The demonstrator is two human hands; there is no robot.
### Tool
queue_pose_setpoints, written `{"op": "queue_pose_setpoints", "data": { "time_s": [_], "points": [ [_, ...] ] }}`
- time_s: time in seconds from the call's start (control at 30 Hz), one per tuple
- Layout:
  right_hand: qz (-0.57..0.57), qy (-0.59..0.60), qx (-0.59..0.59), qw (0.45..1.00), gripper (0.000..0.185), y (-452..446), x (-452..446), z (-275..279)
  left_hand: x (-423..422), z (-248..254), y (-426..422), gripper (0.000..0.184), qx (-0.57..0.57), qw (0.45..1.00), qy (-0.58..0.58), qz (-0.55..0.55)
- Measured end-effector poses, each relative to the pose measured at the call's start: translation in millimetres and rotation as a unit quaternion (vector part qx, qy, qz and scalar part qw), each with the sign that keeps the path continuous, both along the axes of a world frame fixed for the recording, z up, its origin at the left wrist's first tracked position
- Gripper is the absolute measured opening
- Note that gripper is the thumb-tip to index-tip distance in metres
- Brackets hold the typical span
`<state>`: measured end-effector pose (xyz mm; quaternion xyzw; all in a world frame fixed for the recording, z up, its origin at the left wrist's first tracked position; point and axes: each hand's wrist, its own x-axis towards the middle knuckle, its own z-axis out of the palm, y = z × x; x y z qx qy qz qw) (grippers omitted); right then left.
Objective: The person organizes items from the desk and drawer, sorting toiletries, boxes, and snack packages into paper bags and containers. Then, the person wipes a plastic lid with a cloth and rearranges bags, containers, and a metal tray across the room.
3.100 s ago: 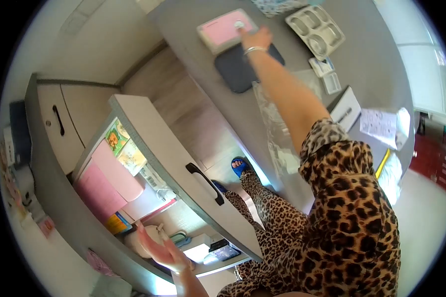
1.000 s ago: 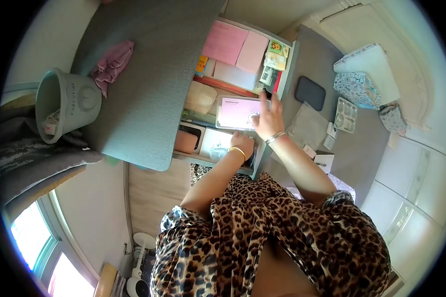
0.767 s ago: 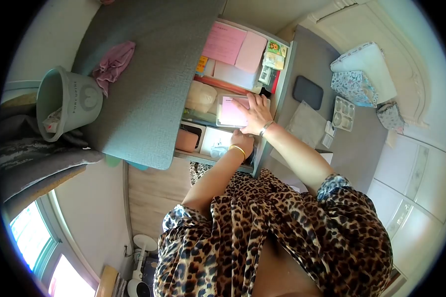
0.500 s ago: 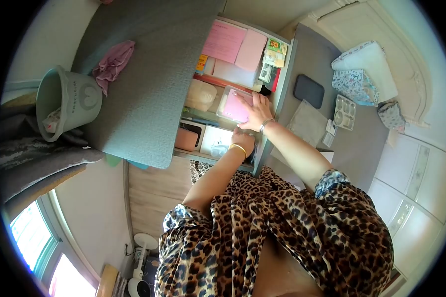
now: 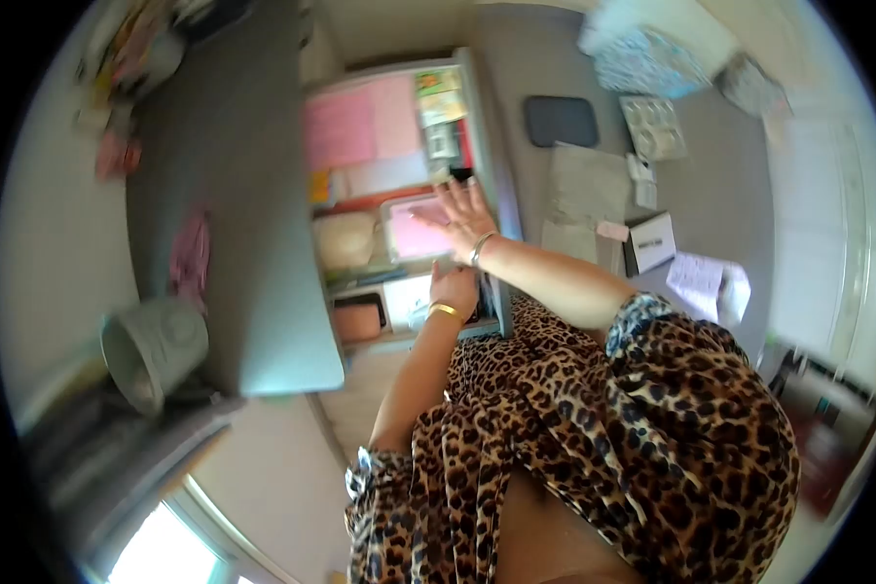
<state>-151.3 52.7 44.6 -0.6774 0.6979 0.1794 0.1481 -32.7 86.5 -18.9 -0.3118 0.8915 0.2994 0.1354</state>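
An open drawer [image 5: 501, 282] full of sorted things lies in front of me. My right hand [image 5: 464, 222], with a silver bracelet, has its fingers spread over the right side of a clear plastic box [image 5: 391, 234] with something pink [image 5: 417, 234] in it. My left hand [image 5: 453, 285], wearing a gold bracelet, is lower in the drawer, just below the box. Its fingers are curled, and what they hold, if anything, is hidden. Beside the box sits a beige pouch [image 5: 346, 240]. Near my left hand are a salmon-coloured case [image 5: 357, 321] and a white compartment [image 5: 404, 292].
Pink papers [image 5: 341, 127] and small packets [image 5: 440, 97] fill the drawer's far part. To the right, the grey surface bears a dark tray [image 5: 561, 122], a compartment tray [image 5: 654, 127], a white box [image 5: 651, 243] and a paper [image 5: 701, 282]. A bin [image 5: 161, 346] and pink cloth [image 5: 192, 253] are left.
The camera view has turned, bringing more of the right-hand surface into sight. My right hand's fingers have spread and shifted toward the box's right edge. My left hand stays low in the drawer.
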Motion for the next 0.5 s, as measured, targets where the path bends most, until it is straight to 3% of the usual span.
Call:
{"op": "queue_pose_setpoints", "data": {
  "time_s": [0.1,0.17,0.23,0.27,0.3,0.4,0.5],
  "points": [
    [-0.037,-0.137,-0.101,0.985,0.091,20,-32,20,-10,28,-8,0.026,0.024,0.998,0.058,0.023],
    [-0.059,-0.186,-0.299,0.934,0.077,43,-55,20,-8,20,-16,0.028,-0.061,0.972,0.224,0.021],
    [-0.1,-0.242,-0.366,0.893,0.068,84,-85,40,-28,46,-13,0.037,-0.2,0.93,0.306,0.023],
    [-0.134,-0.263,-0.377,0.878,0.064,107,-99,44,-40,58,-11,0.051,-0.265,0.93,0.254,0.005],
    [-0.168,-0.284,-0.388,0.861,0.059,126,-111,43,-51,60,-18,0.061,-0.257,0.937,0.237,-0.015],
    [-0.274,-0.315,-0.416,0.808,0.046,178,-140,20,-86,58,-22,0.071,-0.282,0.957,0.064,-0.035],
    [-0.39,-0.34,-0.396,0.759,0.037,217,-163,15,-118,52,-32,0.071,-0.271,0.96,-0.018,-0.065]
  ]
}}
